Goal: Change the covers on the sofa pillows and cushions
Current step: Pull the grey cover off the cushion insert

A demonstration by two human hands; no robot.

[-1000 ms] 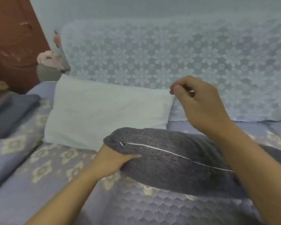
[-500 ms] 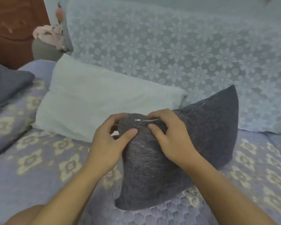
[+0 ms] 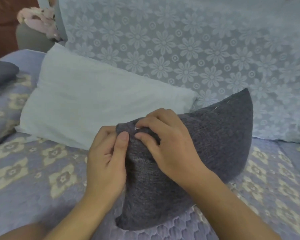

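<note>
Sofa (image 3: pixel 33 170) seat: left hand (image 3: pixel 106 163) pinches the grey cushion (image 3: pixel 215 144) corner, right hand (image 3: pixel 170 144) grips the zipper pull (image 3: pixel 136 128); unzipping should come next.

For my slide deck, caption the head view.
Left hand and right hand pinch the grey cushion corner beside a white pillow.

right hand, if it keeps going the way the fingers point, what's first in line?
The right hand points up-left, fingertips already pinching the dark grey cushion at its near corner. Past that corner, probably the left hand's thumb, then the pale pillow behind; depth is unclear.
</note>
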